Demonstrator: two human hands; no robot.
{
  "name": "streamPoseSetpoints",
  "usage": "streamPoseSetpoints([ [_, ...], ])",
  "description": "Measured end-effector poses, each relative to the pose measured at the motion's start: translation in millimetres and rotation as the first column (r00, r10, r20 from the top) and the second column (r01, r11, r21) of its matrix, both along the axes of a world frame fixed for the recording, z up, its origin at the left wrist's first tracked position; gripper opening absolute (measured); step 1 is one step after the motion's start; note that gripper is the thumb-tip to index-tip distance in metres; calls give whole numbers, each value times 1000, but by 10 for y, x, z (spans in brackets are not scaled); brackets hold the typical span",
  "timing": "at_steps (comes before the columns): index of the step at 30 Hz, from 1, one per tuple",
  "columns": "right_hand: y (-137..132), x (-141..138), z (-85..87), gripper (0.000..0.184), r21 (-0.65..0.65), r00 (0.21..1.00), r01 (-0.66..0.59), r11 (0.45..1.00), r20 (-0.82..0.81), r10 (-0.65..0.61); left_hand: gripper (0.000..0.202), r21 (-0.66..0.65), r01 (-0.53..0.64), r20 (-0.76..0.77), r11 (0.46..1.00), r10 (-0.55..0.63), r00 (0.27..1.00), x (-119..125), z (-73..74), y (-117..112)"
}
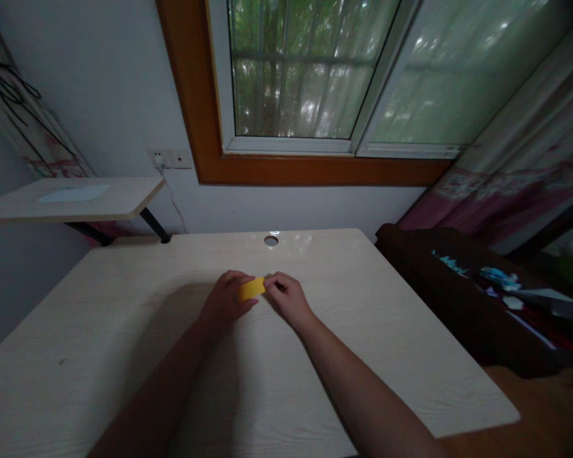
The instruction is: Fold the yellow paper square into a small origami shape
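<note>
A small flat yellow piece (pixel 252 289), perhaps paper or card, is held between my two hands over the middle of the pale wood table (pixel 386 356). My left hand (pixel 226 298) grips its left side, with the thumb below and the fingers above. At its right end, my right hand (pixel 287 294) pinches the edge between thumb and fingertips. Both forearms reach in from the front edge. What the piece is exactly is too small to tell.
A round cable hole (pixel 271 240) lies near the table's back edge. On the left stands a raised shelf (pixel 124 191) with a paper sheet (pixel 74 193) on it. Dark furniture (pixel 439 299) with assorted items borders the right side. Behind are a wall socket (pixel 169 158) and a window (pixel 296 76).
</note>
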State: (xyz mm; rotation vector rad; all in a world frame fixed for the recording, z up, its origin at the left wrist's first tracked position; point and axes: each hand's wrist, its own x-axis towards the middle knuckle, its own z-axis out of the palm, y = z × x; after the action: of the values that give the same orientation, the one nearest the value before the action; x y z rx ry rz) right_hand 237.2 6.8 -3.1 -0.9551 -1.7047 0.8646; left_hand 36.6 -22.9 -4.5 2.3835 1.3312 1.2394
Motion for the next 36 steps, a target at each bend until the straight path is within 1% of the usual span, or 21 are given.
streamPoseSetpoints([
  [2,-4,1,11,16,-3,1000,-2,1000,-3,2,46,11,-12,-28,1000,12,1000,3,-4,-1],
  [6,-3,3,3,16,1,1000,-8,1000,-3,8,41,17,-34,-33,999,35,999,6,4,-9],
  [11,10,4,-40,16,9,1000,-3,1000,-4,3,49,0,-39,-47,999,39,998,14,24,-32],
  [16,8,11,-38,16,5,1000,-3,1000,-13,3,40,-46,-45,-68,998,42,997,19,24,-34],
  [19,-5,10,-8,18,0,1000,-9,1000,-16,9,39,-59,-45,-42,997,42,998,13,8,-16],
  [22,-21,1,13,20,-7,999,-41,999,-15,41,36,-74,-47,3,996,47,999,1,-8,6],
  [26,-32,-10,2,21,0,997,-78,997,4,78,33,-138,-49,65,989,59,996,-16,-22,22],
  [32,-18,-2,3,22,51,993,-102,994,57,99,37,-267,-3,134,964,40,990,-30,-14,0],
  [36,-12,1,9,22,63,993,-106,992,68,101,39,-337,9,187,941,58,981,-25,0,-19],
])
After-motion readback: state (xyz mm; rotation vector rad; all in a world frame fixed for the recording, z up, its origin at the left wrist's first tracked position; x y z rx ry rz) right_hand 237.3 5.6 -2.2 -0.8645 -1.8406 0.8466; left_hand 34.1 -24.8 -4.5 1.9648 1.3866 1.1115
